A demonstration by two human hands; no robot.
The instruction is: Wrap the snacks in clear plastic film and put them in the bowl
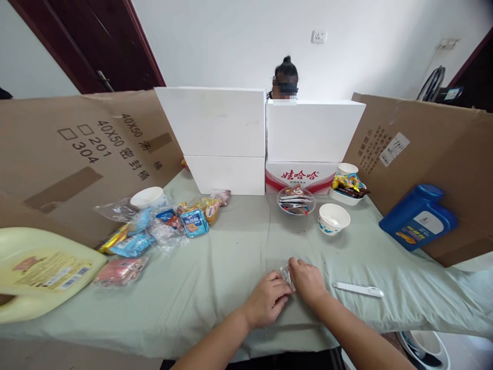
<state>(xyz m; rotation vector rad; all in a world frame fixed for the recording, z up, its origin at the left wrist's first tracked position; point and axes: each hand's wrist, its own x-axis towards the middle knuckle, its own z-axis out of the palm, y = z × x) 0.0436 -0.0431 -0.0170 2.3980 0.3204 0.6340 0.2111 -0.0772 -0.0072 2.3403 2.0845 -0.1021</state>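
Observation:
A small clear plastic packet (287, 277) is pinched between my two hands above the cloth near the table's front edge. My left hand (267, 300) has its fingers closed on the packet's left side. On the opposite side, my right hand (308, 280) grips it with thumb and fingers bent. What is inside the packet I cannot make out. To the right of my right hand lies a slim white tool (358, 289). Beyond the hands stands a white paper bowl (333, 220) with a blue pattern, and a clear plastic bowl (283, 208) holding several small packets.
Snack packets (194, 223) lie at left beside another paper bowl (148, 197), near a yellow jug (42, 277). White boxes (227, 123) form a wall at the back, with a person (285, 82) behind. A blue bottle (418, 218) leans against the right cardboard (458, 149).

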